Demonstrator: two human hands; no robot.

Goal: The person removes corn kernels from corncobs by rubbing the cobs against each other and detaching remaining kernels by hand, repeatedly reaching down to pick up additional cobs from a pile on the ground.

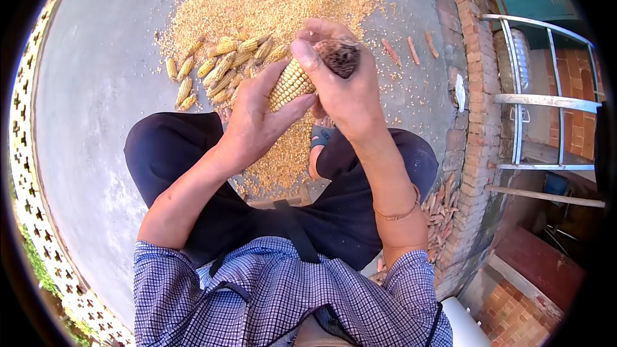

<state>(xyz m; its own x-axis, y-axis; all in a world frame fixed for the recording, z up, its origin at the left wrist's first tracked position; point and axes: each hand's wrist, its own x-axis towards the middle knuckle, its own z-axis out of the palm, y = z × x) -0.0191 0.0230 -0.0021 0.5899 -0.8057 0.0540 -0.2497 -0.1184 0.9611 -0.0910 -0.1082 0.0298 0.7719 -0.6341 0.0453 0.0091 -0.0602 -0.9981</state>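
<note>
My left hand (254, 112) is wrapped round an ear of corn (294, 85) with pale yellow kernels, its thumb lying along the near side. Against the upper end of that ear, my right hand (347, 93) grips a corn cob (340, 58) that shows a rough, dark brown round end and a reddish edge. Whether this cob and the ear are two pieces or one, I cannot tell. Beyond my left hand lies a group of unshelled ears (222, 71), at the edge of a broad spread of loose kernels (270, 0).
Several bare reddish cobs (412, 50) lie right of the kernels, and more are heaped (442, 212) by the low brick edge (477, 122). A metal railing (546, 99) stands at the right. My knees and sandalled foot (321, 133) flank more kernels on the concrete floor (96, 90).
</note>
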